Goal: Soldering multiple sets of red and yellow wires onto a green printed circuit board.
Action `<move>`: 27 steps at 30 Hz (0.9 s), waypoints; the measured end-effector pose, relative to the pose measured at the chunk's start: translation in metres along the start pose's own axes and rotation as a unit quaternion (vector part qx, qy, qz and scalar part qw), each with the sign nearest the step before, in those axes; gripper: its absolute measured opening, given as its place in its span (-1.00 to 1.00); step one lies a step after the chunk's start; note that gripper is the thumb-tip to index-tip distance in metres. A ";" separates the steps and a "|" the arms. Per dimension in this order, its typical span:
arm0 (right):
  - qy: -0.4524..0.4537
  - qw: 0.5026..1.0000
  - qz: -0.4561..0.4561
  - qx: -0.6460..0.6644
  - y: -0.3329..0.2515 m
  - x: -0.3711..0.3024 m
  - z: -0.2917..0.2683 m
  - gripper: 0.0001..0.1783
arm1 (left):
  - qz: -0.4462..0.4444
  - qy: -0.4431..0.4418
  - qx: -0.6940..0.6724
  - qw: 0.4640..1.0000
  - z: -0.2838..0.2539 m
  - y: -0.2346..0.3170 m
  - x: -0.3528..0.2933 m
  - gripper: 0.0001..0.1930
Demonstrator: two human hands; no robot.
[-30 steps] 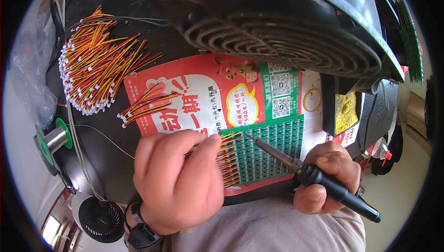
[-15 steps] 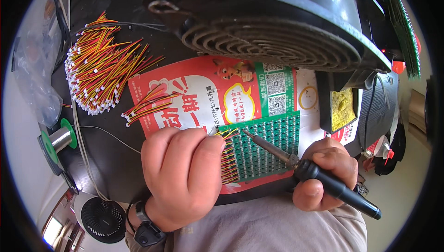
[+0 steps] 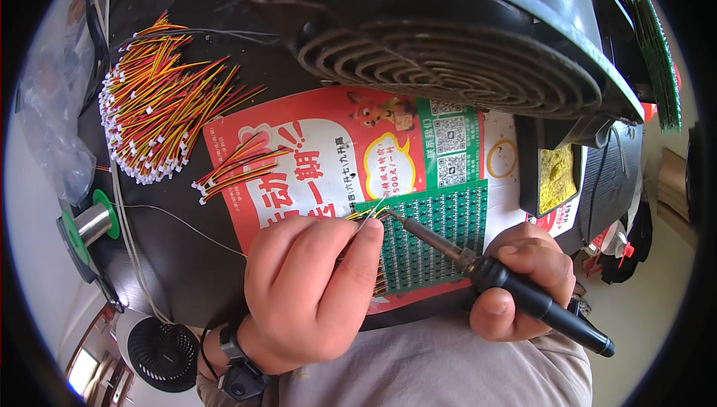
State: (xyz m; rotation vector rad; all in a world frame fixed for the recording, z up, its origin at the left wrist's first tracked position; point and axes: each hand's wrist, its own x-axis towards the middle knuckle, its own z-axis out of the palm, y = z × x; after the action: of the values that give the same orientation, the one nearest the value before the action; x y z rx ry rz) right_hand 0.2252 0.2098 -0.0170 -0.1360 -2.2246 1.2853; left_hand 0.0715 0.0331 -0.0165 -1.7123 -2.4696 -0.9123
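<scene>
My right hand (image 3: 526, 280) is closed round the black handle of a soldering iron (image 3: 523, 296). Its tip reaches the upper left part of a green circuit board panel (image 3: 437, 235) lined with rows of small parts. My left hand (image 3: 314, 287) pinches a thin solder wire (image 3: 379, 205), whose end sticks out past the fingertips close to the iron's tip. Yellow wire leads (image 3: 366, 214) lie at the board's left edge beside those fingers. More leads along that edge are largely hidden behind the left hand.
A heap of red, yellow and black leads with white connectors (image 3: 160, 108) lies at the left; a few more leads (image 3: 243, 168) rest on the printed sheet (image 3: 291, 116). The solder spool (image 3: 97, 220) stands far left. A black fan (image 3: 448, 56) overhangs the back; a yellow sponge (image 3: 557, 177) sits right.
My left hand has moved right, over the board's left edge, and the solder wire now shows beyond its fingertips. The iron has shifted slightly left and down, its tip now beside the leads.
</scene>
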 end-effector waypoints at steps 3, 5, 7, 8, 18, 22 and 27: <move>-0.012 1.000 0.004 -0.001 -0.001 0.000 -0.001 -0.49 | 0.010 0.001 0.007 1.000 0.001 0.001 0.000 -0.72; -0.013 1.000 0.007 -0.002 -0.001 0.000 0.000 -0.49 | 0.015 -0.002 0.008 1.000 0.002 0.000 0.000 -0.73; -0.009 1.000 -0.002 0.005 0.000 0.000 0.001 -0.49 | 0.019 -0.005 0.010 1.000 0.001 0.001 0.000 -0.74; -0.009 1.000 -0.002 0.005 0.001 0.001 0.001 -0.49 | 0.020 -0.005 0.017 1.000 0.001 0.001 0.000 -0.75; 0.006 1.000 -0.009 0.005 0.001 -0.001 0.001 -0.51 | 0.052 0.006 0.037 0.998 0.004 0.002 -0.001 -0.81; 0.003 1.000 -0.004 0.002 0.001 -0.001 0.002 -0.51 | 0.059 0.015 0.043 0.997 0.006 0.002 -0.001 -0.82; -0.016 1.000 0.002 0.009 -0.001 0.001 -0.001 -0.50 | 0.069 0.015 0.068 0.995 0.006 0.002 -0.002 -0.84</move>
State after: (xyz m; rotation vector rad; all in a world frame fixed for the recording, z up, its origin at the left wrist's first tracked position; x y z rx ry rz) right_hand 0.2247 0.2103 -0.0158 -0.1138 -2.2400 1.3186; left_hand 0.0762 0.0342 -0.0212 -1.7836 -2.3009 -0.7324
